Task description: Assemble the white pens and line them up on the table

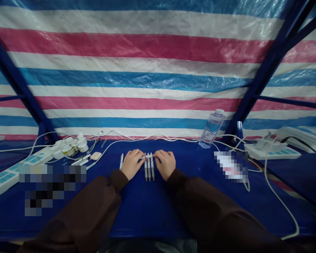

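Three white-and-grey pens lie side by side on the blue tabletop, pointing toward me. Across their far ends runs another slim pen, placed crosswise. My left hand pinches its left end, fingers closed. At the other end my right hand has its fingertips closed on the pen's tip; its exact grip is partly hidden. One more white pen lies just left of my left hand, partly covered by it.
A clear water bottle stands at the back right. Power strips with plugs and white cables lie left and right. Loose pens and a small pale case are on the left. Striped plastic sheeting hangs behind the table.
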{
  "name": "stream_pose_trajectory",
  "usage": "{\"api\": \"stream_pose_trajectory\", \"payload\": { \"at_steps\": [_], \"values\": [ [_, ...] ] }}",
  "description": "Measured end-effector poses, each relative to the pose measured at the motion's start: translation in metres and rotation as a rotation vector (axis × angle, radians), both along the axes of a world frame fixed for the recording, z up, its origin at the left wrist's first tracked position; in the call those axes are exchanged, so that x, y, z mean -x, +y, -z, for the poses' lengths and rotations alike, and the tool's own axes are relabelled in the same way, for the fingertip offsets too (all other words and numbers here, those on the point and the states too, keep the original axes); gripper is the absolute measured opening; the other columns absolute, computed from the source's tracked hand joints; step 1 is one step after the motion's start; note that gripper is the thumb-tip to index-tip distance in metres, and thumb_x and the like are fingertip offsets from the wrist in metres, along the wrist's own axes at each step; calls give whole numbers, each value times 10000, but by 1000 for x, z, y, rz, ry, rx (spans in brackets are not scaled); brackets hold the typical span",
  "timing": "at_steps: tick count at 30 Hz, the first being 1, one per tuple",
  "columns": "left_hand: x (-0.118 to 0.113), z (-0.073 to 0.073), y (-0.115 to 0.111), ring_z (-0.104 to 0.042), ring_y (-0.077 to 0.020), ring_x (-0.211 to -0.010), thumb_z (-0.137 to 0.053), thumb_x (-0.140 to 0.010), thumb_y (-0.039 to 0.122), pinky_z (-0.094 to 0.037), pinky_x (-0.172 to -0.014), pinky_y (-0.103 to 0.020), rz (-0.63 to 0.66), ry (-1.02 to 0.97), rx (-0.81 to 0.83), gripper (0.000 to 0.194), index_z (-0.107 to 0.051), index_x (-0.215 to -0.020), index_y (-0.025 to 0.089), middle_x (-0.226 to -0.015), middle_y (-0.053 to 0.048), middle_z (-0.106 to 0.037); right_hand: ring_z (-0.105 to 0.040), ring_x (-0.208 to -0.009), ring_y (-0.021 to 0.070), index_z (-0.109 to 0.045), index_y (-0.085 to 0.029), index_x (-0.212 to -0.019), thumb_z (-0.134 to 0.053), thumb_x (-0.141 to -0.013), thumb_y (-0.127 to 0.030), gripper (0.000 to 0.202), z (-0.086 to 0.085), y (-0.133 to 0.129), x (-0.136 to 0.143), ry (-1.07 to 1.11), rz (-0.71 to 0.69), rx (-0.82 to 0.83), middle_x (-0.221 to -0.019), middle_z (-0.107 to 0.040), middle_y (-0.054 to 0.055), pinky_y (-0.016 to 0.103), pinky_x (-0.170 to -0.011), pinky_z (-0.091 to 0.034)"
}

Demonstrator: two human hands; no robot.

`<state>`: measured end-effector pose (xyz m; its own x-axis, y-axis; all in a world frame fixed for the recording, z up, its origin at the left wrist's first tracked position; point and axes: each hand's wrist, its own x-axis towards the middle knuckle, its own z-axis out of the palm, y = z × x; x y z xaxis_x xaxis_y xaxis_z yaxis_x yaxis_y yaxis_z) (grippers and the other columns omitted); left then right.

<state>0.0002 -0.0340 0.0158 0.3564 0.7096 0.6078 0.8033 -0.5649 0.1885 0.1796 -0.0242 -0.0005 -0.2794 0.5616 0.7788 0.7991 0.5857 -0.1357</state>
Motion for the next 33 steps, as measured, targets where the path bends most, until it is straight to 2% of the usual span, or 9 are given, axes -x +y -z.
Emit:
{"api": "stream_pose_trajectory", "payload": {
  "at_steps": [7, 10, 13, 16, 19, 22, 26, 29, 33],
  "values": [
    [-3, -2, -1, -536, -182, -843, -344, -921, 346, -351, -747, -318, -41, 168, 60, 290, -576, -987, 185, -884, -47, -597, -542, -733, 112, -574, -196, -764, -477, -808, -64, 169, 0, 0, 1, 17, 51, 23, -791, -631, -8, 290, -769, -250],
    [-3, -1, -1, -537, -180, -853, -332, -922, 348, -372, -755, -299, -25, 147, 80, 287, -546, -1007, 176, -909, -54, -564, -544, -728, 111, -570, -193, -758, -483, -804, -68, 159, 0, 0, 1, 29, 53, 31, -776, -629, -9, 291, -771, -249],
    [-3, -1, -1, -541, -172, -870, -401, -898, 321, -390, -748, -277, -5, 78, 85, 235, -493, -1062, 181, -985, -54, -532, -545, -723, 110, -560, -194, -752, -492, -789, -64, 152, 1, 0, 1, 55, 38, 48, -775, -629, -17, 290, -765, -249],
    [-2, -3, -2, -542, -159, -805, -425, -874, 204, -384, -730, -273, -29, 83, 88, 106, -505, -941, 189, -931, -31, -542, -545, -725, 114, -555, -199, -753, -489, -776, -59, 157, 2, 1, 1, 75, 23, 66, -775, -629, -22, 291, -765, -249],
    [0, -6, -3, -533, -160, -743, -456, -842, 155, -362, -716, -286, -89, 116, 70, 76, -510, -802, 190, -817, -13, -559, -541, -719, 120, -555, -202, -754, -481, -775, -63, 159, 2, 0, 1, 81, 10, 67, -773, -629, -18, 294, -756, -249],
    [3, -7, -2, -532, -161, -736, -490, -827, 171, -344, -710, -294, -149, 112, 72, 76, -531, -766, 192, -782, -11, -574, -539, -704, 116, -558, -197, -753, -471, -782, -64, 161, 2, 1, 1, 82, 31, 62, -763, -625, -11, 290, -749, -253],
    [6, -5, 1, -549, -160, -786, -512, -831, 219, -330, -709, -294, -165, 96, 100, 86, -593, -806, 206, -863, -23, -606, -547, -712, 116, -561, -197, -754, -470, -791, -69, 161, 3, 1, 1, 91, 54, 67, -762, -623, -12, 287, -749, -261],
    [6, -3, 2, -559, -170, -773, -516, -839, 273, -317, -692, -301, -205, 140, 125, 119, -618, -813, 218, -833, -28, -609, -555, -727, 120, -569, -196, -764, -469, -795, -68, 165, 2, 1, 1, 113, 68, 80, -778, -629, -9, 289, -754, -267],
    [5, -2, 3, -567, -195, -747, -497, -846, 297, -304, -657, -303, -284, 205, 169, 165, -593, -755, 198, -762, -45, -606, -566, -798, 123, -623, -227, -914, -459, -800, -40, 274, 2, 0, 0, 128, 42, 102, -855, -645, 3, 294, -764, -267]
  ]
}}
